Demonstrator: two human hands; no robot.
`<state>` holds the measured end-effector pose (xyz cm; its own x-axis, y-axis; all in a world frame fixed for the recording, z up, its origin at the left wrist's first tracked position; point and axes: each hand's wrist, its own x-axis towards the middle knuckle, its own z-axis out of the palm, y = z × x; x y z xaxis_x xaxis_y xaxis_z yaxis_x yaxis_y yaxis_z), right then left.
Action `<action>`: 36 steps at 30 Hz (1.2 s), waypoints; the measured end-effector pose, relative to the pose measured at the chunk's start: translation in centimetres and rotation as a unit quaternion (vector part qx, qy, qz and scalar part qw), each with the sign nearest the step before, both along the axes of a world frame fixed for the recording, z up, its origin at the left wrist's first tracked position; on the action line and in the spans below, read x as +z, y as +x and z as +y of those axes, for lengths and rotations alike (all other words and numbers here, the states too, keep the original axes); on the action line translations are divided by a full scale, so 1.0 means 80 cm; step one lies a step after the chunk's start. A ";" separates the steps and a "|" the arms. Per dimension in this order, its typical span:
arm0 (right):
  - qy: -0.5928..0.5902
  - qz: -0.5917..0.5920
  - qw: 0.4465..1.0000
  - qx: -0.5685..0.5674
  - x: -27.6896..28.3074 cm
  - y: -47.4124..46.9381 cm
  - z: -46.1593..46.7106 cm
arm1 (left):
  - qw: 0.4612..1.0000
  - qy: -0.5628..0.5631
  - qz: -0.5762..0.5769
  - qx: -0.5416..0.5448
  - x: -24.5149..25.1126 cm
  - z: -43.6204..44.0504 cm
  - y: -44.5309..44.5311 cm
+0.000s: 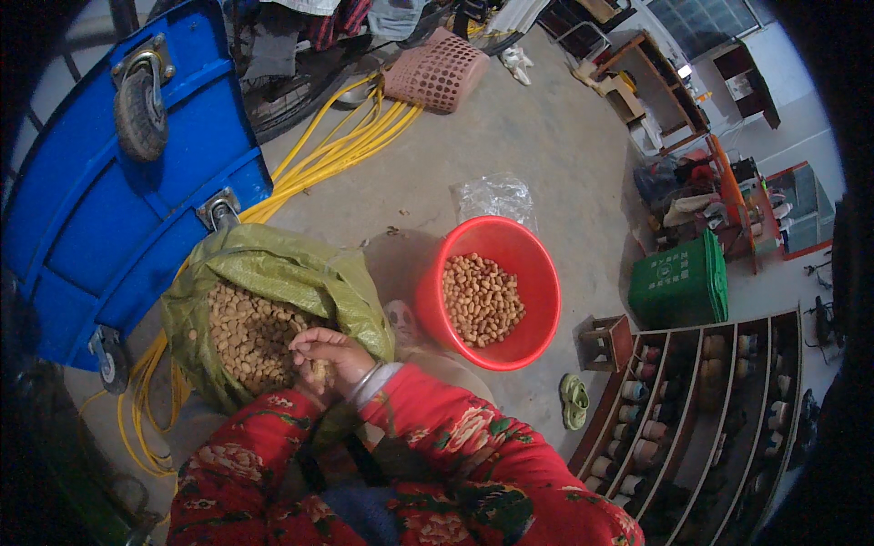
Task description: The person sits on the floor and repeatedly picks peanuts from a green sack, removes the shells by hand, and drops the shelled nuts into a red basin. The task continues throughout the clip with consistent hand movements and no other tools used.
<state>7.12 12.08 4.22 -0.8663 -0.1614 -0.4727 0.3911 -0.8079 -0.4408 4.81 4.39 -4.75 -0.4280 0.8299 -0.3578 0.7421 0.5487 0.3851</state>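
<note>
An olive-green woven sack [351, 290] stands upright before me, its mouth rolled open. Unshelled peanuts [249, 334] fill it. Both hands meet over the sack's near right side. My right hand [341, 355] has its thumb and fingertips drawn together; whether anything is between them is too small to tell. Beneath it, my left hand [311, 385] is cupped around a few peanuts [320, 370] and is partly hidden by the right. To the right of the sack is a red plastic tub [539, 334] with more unshelled peanuts [481, 300] at its bottom.
A blue platform cart [75, 218] with casters leans left. Yellow cable [328, 153] runs towards a pink perforated basket [437, 72]. Clear plastic wrap [495, 194] lies behind the tub. At right are a wooden stool [606, 343], green clogs [574, 401], a shoe rack [689, 409] and a green bin [676, 283].
</note>
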 end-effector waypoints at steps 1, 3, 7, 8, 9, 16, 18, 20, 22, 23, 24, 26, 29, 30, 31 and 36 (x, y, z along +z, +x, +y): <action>0.003 -0.005 1.000 0.003 0.000 0.000 0.000 | 1.000 0.000 0.001 -0.001 -0.001 0.000 0.000; 0.004 -0.015 1.000 0.010 0.000 0.000 0.001 | 1.000 0.001 -0.001 -0.003 -0.003 0.001 0.000; 0.012 -0.013 1.000 0.012 0.000 0.001 0.001 | 1.000 0.002 -0.001 -0.007 -0.006 0.003 0.001; 0.010 -0.012 1.000 0.010 0.000 0.001 0.000 | 1.000 0.003 -0.002 -0.008 -0.007 0.003 0.002; 0.005 -0.012 1.000 0.010 -0.001 0.001 0.000 | 1.000 0.002 -0.003 -0.008 -0.007 0.003 0.002; 0.007 -0.018 1.000 0.018 -0.002 0.001 0.001 | 1.000 0.005 -0.004 -0.009 -0.007 0.003 0.002; 0.004 -0.020 1.000 0.015 -0.001 0.000 0.001 | 1.000 0.006 -0.004 -0.009 -0.007 0.003 0.003; 0.005 -0.018 1.000 0.010 -0.001 0.000 0.001 | 1.000 0.009 -0.006 -0.011 -0.007 0.004 0.003; 0.006 -0.016 1.000 0.005 0.000 0.000 0.000 | 1.000 0.008 -0.003 -0.013 -0.006 0.005 0.003; 0.007 -0.015 1.000 0.002 0.001 0.000 0.000 | 1.000 0.007 -0.004 -0.013 -0.006 0.006 0.003; 0.005 -0.015 1.000 -0.001 0.001 0.000 0.000 | 1.000 0.008 -0.004 -0.014 -0.005 0.006 0.003; 0.004 -0.015 1.000 -0.002 0.002 0.001 0.000 | 1.000 0.008 0.000 -0.016 -0.004 0.006 0.002; 0.024 -0.019 0.999 0.008 0.003 0.003 0.001 | 1.000 0.012 0.007 -0.019 -0.005 0.005 0.001; 0.030 -0.016 0.999 0.010 0.003 0.004 0.001 | 1.000 0.011 0.014 -0.020 -0.006 0.003 0.000; 0.036 -0.015 0.999 0.014 0.003 0.004 0.001 | 0.999 0.013 0.021 -0.020 -0.007 0.001 -0.002; 0.029 0.027 0.999 0.008 0.003 0.007 -0.001 | 0.986 -0.002 0.156 -0.066 -0.012 -0.029 -0.017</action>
